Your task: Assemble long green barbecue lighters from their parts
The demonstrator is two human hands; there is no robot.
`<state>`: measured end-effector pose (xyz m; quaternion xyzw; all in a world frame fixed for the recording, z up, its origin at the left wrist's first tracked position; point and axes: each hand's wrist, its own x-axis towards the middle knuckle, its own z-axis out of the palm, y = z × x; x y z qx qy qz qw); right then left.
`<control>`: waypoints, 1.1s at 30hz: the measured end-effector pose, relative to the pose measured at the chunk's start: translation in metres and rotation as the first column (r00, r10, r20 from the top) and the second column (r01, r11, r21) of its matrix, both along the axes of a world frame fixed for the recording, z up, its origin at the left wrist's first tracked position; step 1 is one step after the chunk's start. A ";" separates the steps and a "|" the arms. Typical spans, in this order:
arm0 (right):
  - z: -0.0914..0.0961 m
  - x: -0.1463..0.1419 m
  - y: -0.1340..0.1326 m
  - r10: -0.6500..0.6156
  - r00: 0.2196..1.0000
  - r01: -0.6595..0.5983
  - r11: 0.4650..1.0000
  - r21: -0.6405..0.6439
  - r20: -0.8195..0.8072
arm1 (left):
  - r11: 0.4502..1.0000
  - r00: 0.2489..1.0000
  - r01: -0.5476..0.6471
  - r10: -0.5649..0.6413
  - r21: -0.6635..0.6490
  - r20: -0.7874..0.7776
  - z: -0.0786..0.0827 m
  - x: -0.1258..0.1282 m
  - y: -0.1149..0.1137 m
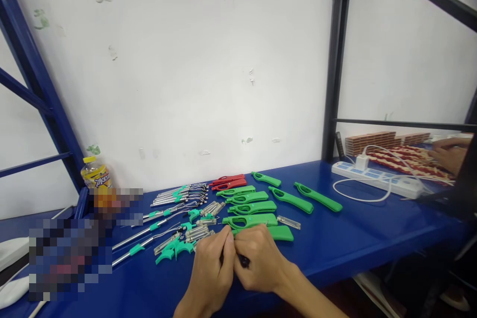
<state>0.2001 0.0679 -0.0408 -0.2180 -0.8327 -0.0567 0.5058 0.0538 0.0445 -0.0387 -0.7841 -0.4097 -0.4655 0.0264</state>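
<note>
So both hands are up close together over the front part of the tabletop (316, 253), thumbs about meeting. The right hand (259, 257) has its fingers curled tight, clamped on a small dark object (243, 261), with just a bit of it poking out, so no clue what the whole thing looks like. The left hand (212, 263) is curled in right next to it, but I can't tell if those fingers are clamped on anything or slightly apart.

Just past the hands there's a bunch of green casings (258, 207), one partly hidden behind the right hand, and a couple of red casings (228, 183) nearer the back edge. A clear piece (289, 222) lies beside the green ones. Left of those it's more clear pieces mixed with teal triggers (165, 256), plus metal rods (134, 235) with wires on the ends, running toward the left edge. A yellow-capped bottle (100, 180) stands at the back left. Over on the right side there's a white power strip (376, 180), and past that another person's hand (451, 155).
</note>
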 end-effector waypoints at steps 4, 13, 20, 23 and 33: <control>0.002 0.000 0.000 -0.005 1.000 0.005 1.000 -0.007 0.013 | 1.000 1.000 -0.002 0.002 -0.008 -0.003 0.001 0.000 0.000; 0.000 0.001 0.001 -0.002 1.000 0.003 1.000 -0.009 0.031 | 1.000 1.000 -0.003 0.003 -0.007 -0.008 0.001 0.000 -0.002; 0.000 0.001 0.002 -0.007 0.999 0.008 1.000 -0.006 0.032 | 1.000 1.000 0.005 -0.005 -0.027 -0.008 0.000 0.000 0.000; -0.001 0.002 0.003 -0.012 0.999 0.013 1.000 -0.011 0.047 | 0.999 1.000 0.011 -0.011 -0.043 -0.001 0.000 0.000 0.001; 0.015 0.017 0.004 -0.012 0.997 0.013 1.000 -0.004 0.073 | 0.988 0.996 -0.086 0.085 -0.128 -0.015 -0.002 0.000 -0.006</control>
